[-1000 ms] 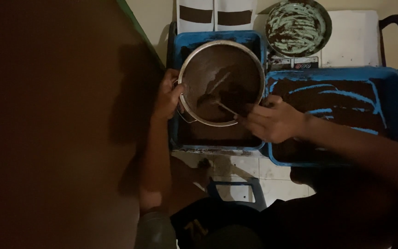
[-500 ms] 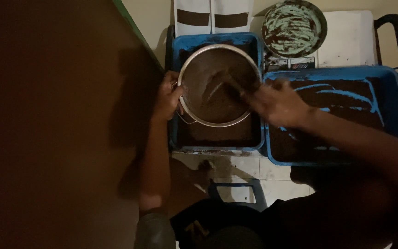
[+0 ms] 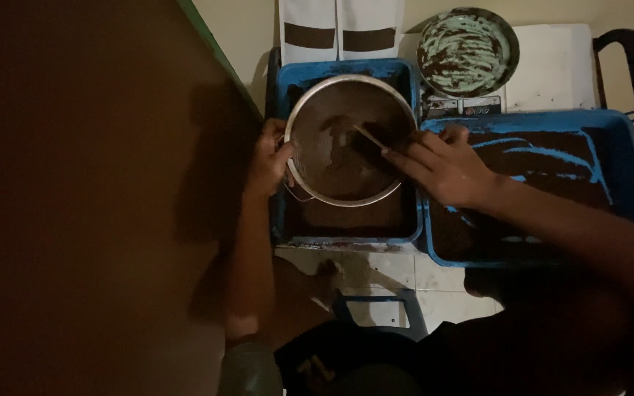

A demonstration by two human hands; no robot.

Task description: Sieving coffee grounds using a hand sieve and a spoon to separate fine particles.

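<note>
— Sieve [image 3: 351,139] first: what is it like, and where?

— Round, metal-rimmed, its mesh coated in dark brown powder; it rests on the smaller blue plastic tub [image 3: 343,220].

— Hands?

— Left hand [image 3: 269,158] is clamped on the sieve's left rim. Right hand [image 3: 442,169], at its right edge, pinches a thin pale stick [image 3: 370,137] over the mesh.

— Beside it?

— Right of the sieve, a larger blue tub [image 3: 625,169] smeared brown; beyond that, a round green-streaked dish [image 3: 467,51].

Single head-worn view, looking almost straight down from above at moderate range. The round sieve [image 3: 351,139] over the blue tray [image 3: 343,220] sits upper centre; the tiled floor [image 3: 376,275] lies below; a brown wall fills the left half.
</note>
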